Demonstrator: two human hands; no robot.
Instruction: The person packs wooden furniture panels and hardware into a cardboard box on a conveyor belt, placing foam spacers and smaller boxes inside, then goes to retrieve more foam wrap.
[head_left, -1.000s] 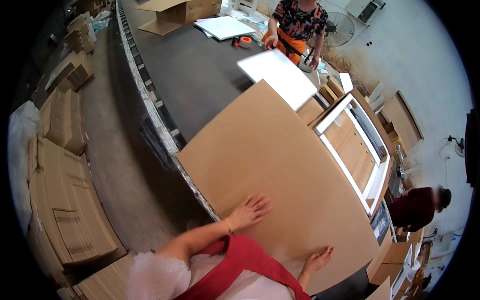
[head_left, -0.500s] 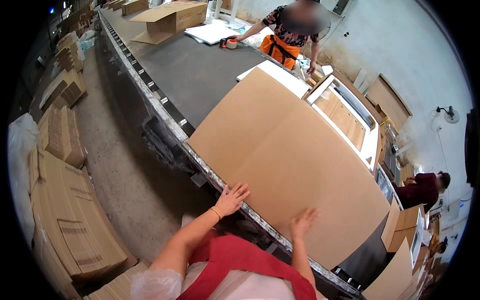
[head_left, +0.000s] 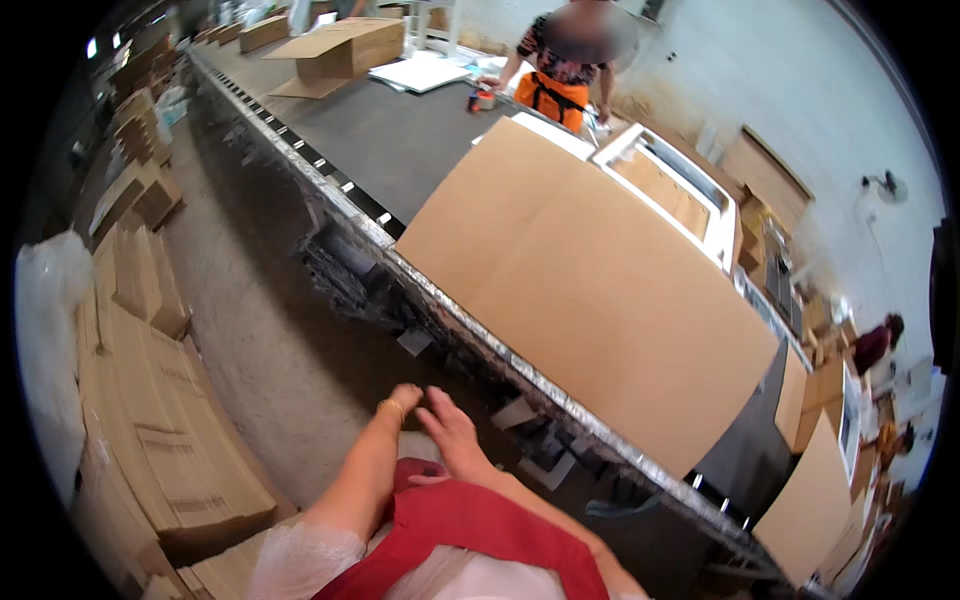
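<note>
A large flat brown cardboard sheet (head_left: 590,290) lies across the dark conveyor belt in front of me, its near edge along the metal side rail. Off the belt, before my red apron (head_left: 480,515), my two hands are close together over the gap beside the conveyor. My left hand (head_left: 407,396), with a thin bracelet at the wrist, looks rounded, and its fingers are mostly hidden. Beside it my right hand (head_left: 452,430) has its fingers stretched out and holds nothing. Neither hand touches the cardboard sheet.
Past the sheet are white framed panels (head_left: 680,190) and a co-worker in orange trousers (head_left: 553,98), one hand by a tape roll (head_left: 484,100). An open carton (head_left: 350,50) stands farther up the belt. Flattened cartons (head_left: 180,460) are stacked on the floor at left.
Both my hands have left the cardboard sheet and rail and drawn together toward the left, near my body. The view has shifted slightly. The co-worker at right has moved farther off.
</note>
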